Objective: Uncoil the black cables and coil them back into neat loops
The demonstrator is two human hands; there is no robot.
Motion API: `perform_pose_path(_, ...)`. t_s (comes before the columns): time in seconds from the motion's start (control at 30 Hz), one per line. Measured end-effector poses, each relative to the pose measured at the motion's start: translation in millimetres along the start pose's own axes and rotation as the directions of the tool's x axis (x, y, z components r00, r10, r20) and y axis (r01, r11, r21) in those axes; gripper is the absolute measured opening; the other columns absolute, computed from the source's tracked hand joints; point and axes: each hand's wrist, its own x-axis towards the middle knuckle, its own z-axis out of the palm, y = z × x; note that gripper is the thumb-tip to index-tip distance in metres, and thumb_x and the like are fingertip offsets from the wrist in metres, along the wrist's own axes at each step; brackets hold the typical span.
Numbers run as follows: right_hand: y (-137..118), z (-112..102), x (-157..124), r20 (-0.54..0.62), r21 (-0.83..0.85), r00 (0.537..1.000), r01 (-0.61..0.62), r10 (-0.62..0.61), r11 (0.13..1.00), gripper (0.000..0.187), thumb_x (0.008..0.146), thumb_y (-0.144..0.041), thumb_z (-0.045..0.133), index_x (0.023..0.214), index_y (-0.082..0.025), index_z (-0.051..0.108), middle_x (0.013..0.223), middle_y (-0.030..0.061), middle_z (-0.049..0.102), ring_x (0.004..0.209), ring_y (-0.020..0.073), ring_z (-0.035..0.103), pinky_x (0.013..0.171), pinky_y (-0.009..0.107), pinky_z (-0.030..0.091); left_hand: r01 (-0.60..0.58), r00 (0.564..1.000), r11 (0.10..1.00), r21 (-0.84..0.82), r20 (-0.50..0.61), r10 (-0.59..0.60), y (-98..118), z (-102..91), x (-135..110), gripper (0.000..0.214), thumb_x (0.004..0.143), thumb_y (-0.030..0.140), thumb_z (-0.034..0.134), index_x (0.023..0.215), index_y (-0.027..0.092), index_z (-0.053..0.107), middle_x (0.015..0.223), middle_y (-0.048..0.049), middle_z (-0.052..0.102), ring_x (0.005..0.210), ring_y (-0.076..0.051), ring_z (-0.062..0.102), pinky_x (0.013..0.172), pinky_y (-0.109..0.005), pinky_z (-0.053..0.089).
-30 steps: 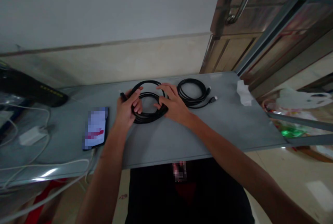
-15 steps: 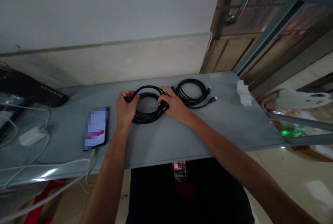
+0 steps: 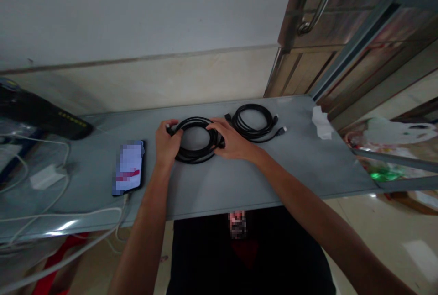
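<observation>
A coiled black cable (image 3: 195, 155) lies on the grey table between my two hands. My left hand (image 3: 167, 143) is closed on the coil's left side, with a dark connector end showing by its thumb and fingers. On the opposite side, my right hand (image 3: 230, 139) grips the loops, its thumb on the inner edge; a dark cable end shows under its fingers. Just beyond the right hand rests a second coiled black cable (image 3: 252, 136), its connectors (image 3: 281, 130) pointing right.
To the left, a phone (image 3: 130, 167) is plugged into a white cable (image 3: 78, 214). A black bottle (image 3: 44, 112) lies behind a white adapter (image 3: 48, 177). A crumpled white paper (image 3: 321, 123) sits at the table's right end. The wall (image 3: 171, 76) borders the back.
The upper loop of the held coil has come down onto the other loops, so the coil looks flatter and more even. My hands stay at its two sides.
</observation>
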Motion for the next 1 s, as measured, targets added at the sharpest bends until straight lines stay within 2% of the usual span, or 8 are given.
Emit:
perform_pose_path(0.1, -4, -1, -2, 0.052, -0.019, 0.999, -0.010, 0.011, 1.000, 0.081, 0.084, -0.033, 0.094, 0.154, -0.020, 0.056, 0.174, 0.0246, 0.039, 0.168, 0.0364, 0.040, 0.138, 0.058, 0.038, -0.013, 1.000, 1.000, -0.022, 0.003, 0.013, -2, 1.3, -1, 0.033, 0.085, 0.019, 0.077, 0.118, 0.021, 0.076, 0.128, -0.0124, 0.080, 0.126, -0.034, 0.073, 0.117, -0.052, 0.055)
perform_pose_path(0.2, -8, 0, -5, 0.073, -0.045, 0.996, -0.051, 0.055, 0.998, 0.099, 0.076, -0.054, 0.103, 0.157, -0.023, 0.055, 0.179, 0.0236, 0.033, 0.170, 0.0397, 0.036, 0.139, 0.060, 0.036, -0.024, 1.000, 0.999, -0.023, 0.002, 0.024, -2, 1.9, -1, 0.032, 0.086, 0.018, 0.076, 0.117, 0.021, 0.074, 0.128, -0.0130, 0.080, 0.127, -0.034, 0.074, 0.118, -0.053, 0.055)
perform_pose_path(0.33, -7, 3, -5, 0.080, -0.074, 0.994, -0.064, 0.070, 0.995, 0.110, 0.069, -0.060, 0.107, 0.160, -0.025, 0.056, 0.179, 0.0228, 0.034, 0.171, 0.0411, 0.034, 0.139, 0.060, 0.037, -0.027, 1.000, 0.998, -0.053, -0.002, 0.027, -3, 2.9, -1, 0.042, 0.084, 0.015, 0.076, 0.125, 0.022, 0.069, 0.127, -0.0122, 0.080, 0.128, -0.033, 0.074, 0.121, -0.053, 0.054)
perform_pose_path(0.47, -3, 4, -2, 0.055, -0.083, 0.997, -0.041, 0.046, 0.996, 0.096, 0.078, -0.056, 0.103, 0.157, -0.021, 0.061, 0.173, 0.0229, 0.047, 0.165, 0.0369, 0.046, 0.139, 0.058, 0.039, -0.020, 1.000, 0.997, -0.075, -0.001, 0.020, -5, 4.1, 0, 0.055, 0.081, 0.010, 0.075, 0.134, 0.021, 0.065, 0.130, -0.0130, 0.078, 0.127, -0.031, 0.074, 0.121, -0.053, 0.055)
perform_pose_path(0.67, 0, 6, -1, 0.073, -0.144, 0.996, -0.048, 0.059, 0.988, 0.081, 0.084, -0.058, 0.098, 0.151, -0.022, 0.070, 0.176, 0.0223, 0.048, 0.166, 0.0368, 0.047, 0.138, 0.060, 0.039, -0.083, 0.995, 0.996, 0.014, 0.050, 0.082, -2, 0.6, -2, 0.044, 0.082, 0.009, 0.068, 0.123, 0.023, 0.076, 0.130, -0.0118, 0.078, 0.129, -0.034, 0.072, 0.123, -0.056, 0.053)
perform_pose_path(0.8, 0, 6, 1, 0.088, -0.196, 0.995, -0.024, 0.042, 0.980, 0.072, 0.089, -0.056, 0.095, 0.148, -0.021, 0.073, 0.177, 0.0214, 0.049, 0.166, 0.0362, 0.047, 0.138, 0.061, 0.038, -0.154, 0.985, 0.986, 0.067, 0.090, 0.148, 4, -1.4, -4, 0.035, 0.089, 0.012, 0.061, 0.117, 0.022, 0.080, 0.127, -0.0122, 0.079, 0.127, -0.034, 0.072, 0.123, -0.054, 0.051)
perform_pose_path(1.0, 0, 4, 2, 0.100, -0.191, 0.995, -0.003, 0.022, 0.982, 0.065, 0.092, -0.051, 0.093, 0.149, -0.025, 0.074, 0.175, 0.0176, 0.053, 0.165, 0.0347, 0.049, 0.137, 0.063, 0.038, -0.164, 0.985, 0.986, 0.036, 0.063, 0.162, 10, -0.7, -5, 0.029, 0.099, 0.018, 0.055, 0.111, 0.022, 0.081, 0.124, -0.0121, 0.079, 0.124, -0.031, 0.073, 0.120, -0.048, 0.052)
